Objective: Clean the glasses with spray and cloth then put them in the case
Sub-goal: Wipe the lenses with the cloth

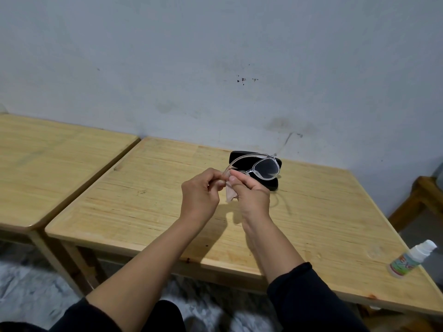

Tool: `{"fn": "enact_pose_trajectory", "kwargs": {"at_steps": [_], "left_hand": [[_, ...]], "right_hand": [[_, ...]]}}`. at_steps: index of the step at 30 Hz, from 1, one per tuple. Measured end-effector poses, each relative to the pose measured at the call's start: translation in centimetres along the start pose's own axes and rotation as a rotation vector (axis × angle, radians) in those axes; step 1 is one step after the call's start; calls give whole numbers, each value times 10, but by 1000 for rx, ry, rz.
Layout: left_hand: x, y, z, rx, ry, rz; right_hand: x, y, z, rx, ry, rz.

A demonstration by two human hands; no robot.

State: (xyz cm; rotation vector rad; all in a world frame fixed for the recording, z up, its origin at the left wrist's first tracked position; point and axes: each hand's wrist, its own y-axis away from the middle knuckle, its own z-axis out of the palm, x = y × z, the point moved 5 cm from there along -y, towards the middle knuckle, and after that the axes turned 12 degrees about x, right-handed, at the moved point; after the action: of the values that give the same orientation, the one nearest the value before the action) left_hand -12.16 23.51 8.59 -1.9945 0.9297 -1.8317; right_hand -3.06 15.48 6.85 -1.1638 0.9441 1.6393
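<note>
The clear-framed glasses [263, 169] are held up above the wooden table [143, 188], both temples unfolded. My left hand [200, 196] pinches the frame at its left end. My right hand [251, 196] pinches a small beige cloth [231, 195] against the left lens, which is hidden behind my fingers. Behind the glasses a black case [273, 182] lies open on the table. A small white spray bottle [411, 259] with a green label stands at the table's right front corner.
A second wooden table [48, 152] adjoins on the left. A grey wall [215, 68] stands right behind both tables. A wooden piece of furniture [417, 200] shows at the far right. The floor below is grey and mottled.
</note>
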Motion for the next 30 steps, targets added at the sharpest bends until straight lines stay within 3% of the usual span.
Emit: {"fn": "enact_pose_trajectory", "kwargs": {"at_steps": [6,18,30], "left_hand": [[-4,2,2,11,-4,-66],[-14,0,-7,56,9,-190],[-11,8,-1,22,-8,-146]], "right_hand": [[6,7,-2,206,0,-4],[7,14,6,50,36,85],[9,16,-5,388,-76,-28]]}}
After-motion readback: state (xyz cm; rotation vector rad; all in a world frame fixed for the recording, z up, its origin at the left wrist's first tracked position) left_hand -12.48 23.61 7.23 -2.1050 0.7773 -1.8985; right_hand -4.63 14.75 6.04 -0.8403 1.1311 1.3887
